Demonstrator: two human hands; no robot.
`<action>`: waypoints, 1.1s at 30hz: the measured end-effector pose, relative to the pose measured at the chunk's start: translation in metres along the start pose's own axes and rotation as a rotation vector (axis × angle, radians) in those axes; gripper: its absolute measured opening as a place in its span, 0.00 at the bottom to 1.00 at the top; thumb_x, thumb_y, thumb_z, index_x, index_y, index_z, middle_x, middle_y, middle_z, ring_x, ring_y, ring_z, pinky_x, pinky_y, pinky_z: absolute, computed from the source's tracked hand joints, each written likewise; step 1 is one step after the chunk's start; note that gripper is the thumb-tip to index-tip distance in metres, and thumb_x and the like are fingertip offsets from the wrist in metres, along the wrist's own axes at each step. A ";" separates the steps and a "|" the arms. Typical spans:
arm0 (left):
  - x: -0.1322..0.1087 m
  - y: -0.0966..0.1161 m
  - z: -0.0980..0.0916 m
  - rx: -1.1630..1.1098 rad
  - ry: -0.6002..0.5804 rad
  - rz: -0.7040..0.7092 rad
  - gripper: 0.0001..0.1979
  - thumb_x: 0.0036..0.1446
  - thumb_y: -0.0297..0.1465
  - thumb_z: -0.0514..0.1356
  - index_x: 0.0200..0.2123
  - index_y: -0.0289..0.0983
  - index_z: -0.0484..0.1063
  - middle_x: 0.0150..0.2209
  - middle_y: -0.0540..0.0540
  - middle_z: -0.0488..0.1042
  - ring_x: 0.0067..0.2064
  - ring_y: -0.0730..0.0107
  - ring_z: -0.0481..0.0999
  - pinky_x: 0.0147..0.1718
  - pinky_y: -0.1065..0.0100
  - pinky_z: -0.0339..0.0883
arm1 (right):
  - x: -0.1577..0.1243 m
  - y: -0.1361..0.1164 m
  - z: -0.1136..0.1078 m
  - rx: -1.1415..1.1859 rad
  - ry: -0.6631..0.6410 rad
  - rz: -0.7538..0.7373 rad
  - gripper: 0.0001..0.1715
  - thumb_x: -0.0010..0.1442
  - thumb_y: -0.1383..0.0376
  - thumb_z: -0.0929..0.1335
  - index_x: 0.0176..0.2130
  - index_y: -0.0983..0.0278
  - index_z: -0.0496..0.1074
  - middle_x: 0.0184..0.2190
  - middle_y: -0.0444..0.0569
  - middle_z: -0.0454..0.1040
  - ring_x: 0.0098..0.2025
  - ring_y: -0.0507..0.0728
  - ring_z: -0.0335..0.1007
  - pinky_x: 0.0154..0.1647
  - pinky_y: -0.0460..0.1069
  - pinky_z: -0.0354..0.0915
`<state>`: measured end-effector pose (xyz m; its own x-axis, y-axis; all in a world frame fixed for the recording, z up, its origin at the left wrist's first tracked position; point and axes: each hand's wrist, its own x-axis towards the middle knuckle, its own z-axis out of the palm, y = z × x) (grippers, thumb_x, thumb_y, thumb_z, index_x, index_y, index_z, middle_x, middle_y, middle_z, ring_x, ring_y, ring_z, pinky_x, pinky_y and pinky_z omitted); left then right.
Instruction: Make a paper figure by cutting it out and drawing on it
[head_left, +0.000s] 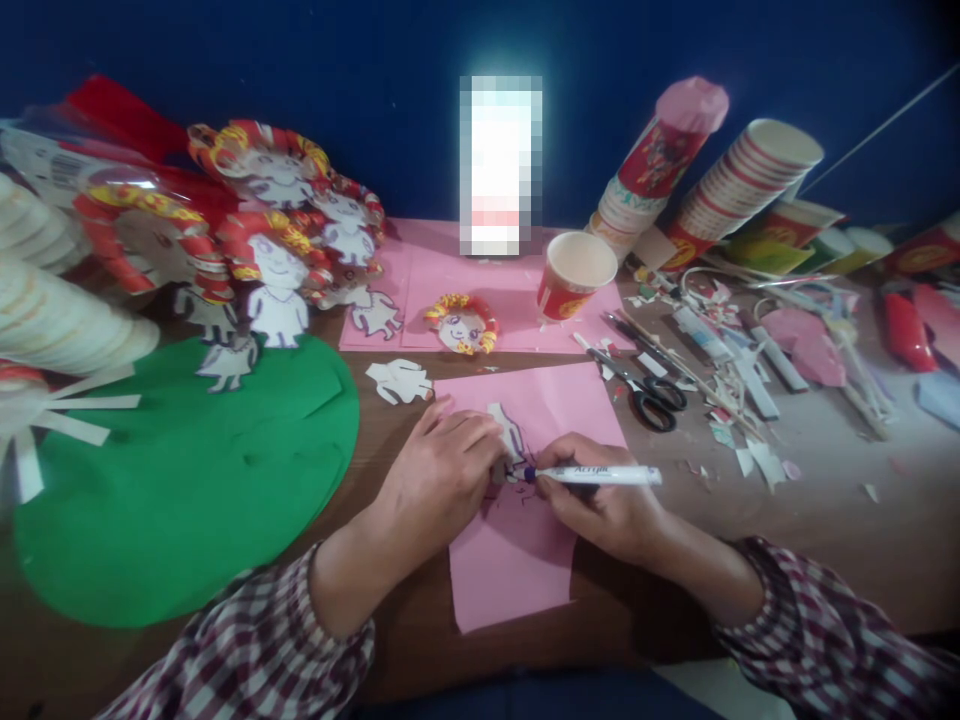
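Marker [611, 476] pinched in my right hand [607, 515], tip at white cutout [511, 432] on pink sheet [517, 580] near desk's [405, 590] front edge. My left hand [448, 465] partly covers cutout; fingertips hidden, grip I cannot tell. Firm flat hold, light slow strokes along rim should serve best.

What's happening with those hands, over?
Right hand: holding marker, tip at white cutout. Left hand: over cutout's left side. Pink sheet beneath; scissors apart from both hands.
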<state>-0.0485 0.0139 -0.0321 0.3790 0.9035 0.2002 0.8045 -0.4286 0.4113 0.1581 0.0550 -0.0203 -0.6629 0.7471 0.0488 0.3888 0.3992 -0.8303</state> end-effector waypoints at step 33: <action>0.000 0.001 -0.001 -0.011 -0.023 -0.013 0.11 0.61 0.25 0.49 0.40 0.38 0.70 0.43 0.45 0.74 0.47 0.62 0.71 0.58 0.50 0.53 | -0.001 0.006 0.004 0.055 0.020 -0.024 0.07 0.58 0.70 0.65 0.39 0.65 0.71 0.31 0.48 0.74 0.31 0.52 0.70 0.31 0.46 0.67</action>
<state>-0.0485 0.0133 -0.0308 0.3787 0.9089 0.1745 0.8044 -0.4165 0.4236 0.1587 0.0542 -0.0275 -0.6581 0.7487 0.0795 0.3368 0.3872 -0.8583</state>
